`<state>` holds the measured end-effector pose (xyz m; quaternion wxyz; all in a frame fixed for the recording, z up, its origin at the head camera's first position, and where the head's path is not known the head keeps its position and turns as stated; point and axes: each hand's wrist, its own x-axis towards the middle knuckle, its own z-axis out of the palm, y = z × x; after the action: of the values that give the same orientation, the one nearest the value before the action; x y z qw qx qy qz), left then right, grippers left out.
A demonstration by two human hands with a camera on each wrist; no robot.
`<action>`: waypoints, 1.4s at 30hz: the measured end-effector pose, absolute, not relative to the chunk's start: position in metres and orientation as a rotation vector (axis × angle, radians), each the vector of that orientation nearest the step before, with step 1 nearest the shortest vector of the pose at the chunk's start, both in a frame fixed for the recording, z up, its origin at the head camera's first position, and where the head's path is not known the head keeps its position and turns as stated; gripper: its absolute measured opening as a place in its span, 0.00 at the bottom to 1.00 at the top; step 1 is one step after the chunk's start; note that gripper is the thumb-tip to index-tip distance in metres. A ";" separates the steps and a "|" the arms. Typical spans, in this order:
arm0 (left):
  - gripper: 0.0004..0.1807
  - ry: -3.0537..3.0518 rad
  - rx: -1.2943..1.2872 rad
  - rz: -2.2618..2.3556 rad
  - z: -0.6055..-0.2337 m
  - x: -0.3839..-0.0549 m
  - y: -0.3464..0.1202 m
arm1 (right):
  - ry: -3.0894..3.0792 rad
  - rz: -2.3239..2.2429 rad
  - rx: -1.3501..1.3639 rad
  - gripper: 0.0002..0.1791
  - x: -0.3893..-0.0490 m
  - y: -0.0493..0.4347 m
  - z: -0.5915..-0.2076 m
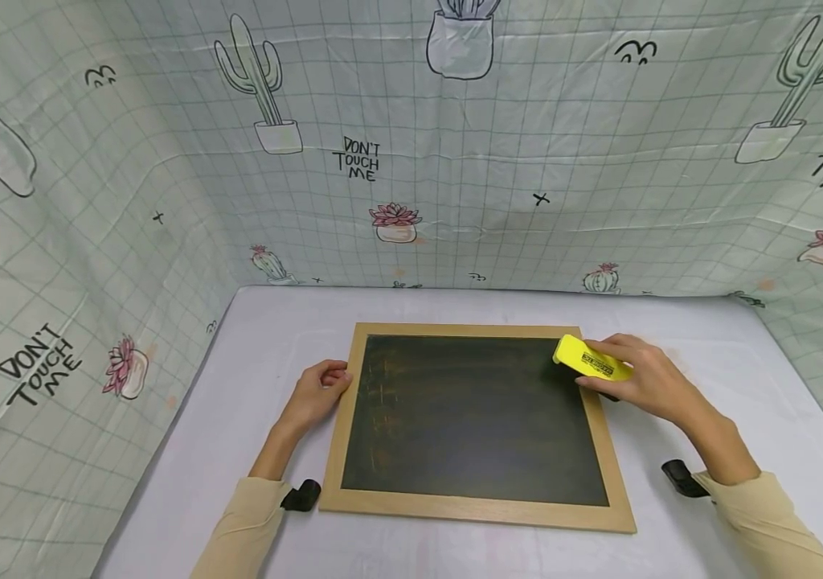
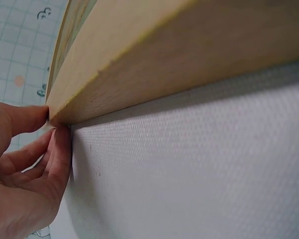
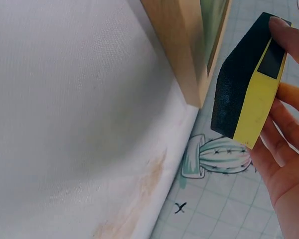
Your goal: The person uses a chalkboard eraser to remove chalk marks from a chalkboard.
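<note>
A chalkboard (image 1: pixel 477 418) in a pale wooden frame lies on the white table, with faint orange marks down the left of its dark surface. My left hand (image 1: pixel 319 394) holds the frame's left edge; in the left wrist view, thumb and fingertips meet at the wooden frame (image 2: pixel 119 74). A yellow eraser (image 1: pixel 592 359) with a black felt pad (image 3: pixel 239 79) is gripped by my right hand (image 1: pixel 643 374), over the board's upper right corner. In the right wrist view the felt faces away from the palm of the right hand (image 3: pixel 289 134), and the eraser stands apart from the frame.
The white tabletop (image 1: pixel 477 555) surrounds the board. Behind and beside it hangs a grid-patterned cloth (image 1: pixel 498 145) printed with cacti and words. Small black devices (image 1: pixel 301 496) sit at both wrists, by the beige sleeves (image 1: pixel 245 527).
</note>
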<state>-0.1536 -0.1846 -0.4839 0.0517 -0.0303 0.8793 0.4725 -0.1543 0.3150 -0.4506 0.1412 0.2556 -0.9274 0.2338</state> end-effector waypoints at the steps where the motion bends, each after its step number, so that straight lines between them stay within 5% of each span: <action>1: 0.18 2.676 -0.094 1.436 -0.484 -0.153 -0.185 | -2.681 0.671 0.728 0.33 -0.155 0.317 -0.451; 42: 0.16 2.696 -0.076 1.480 -0.487 -0.153 -0.185 | -2.827 0.627 0.311 0.38 -0.171 0.395 -0.480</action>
<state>-0.1535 -0.1850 -0.4873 0.0324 -0.0247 0.8759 0.4808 -0.1713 0.3948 -0.4795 0.1144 0.1061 -0.9643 0.2141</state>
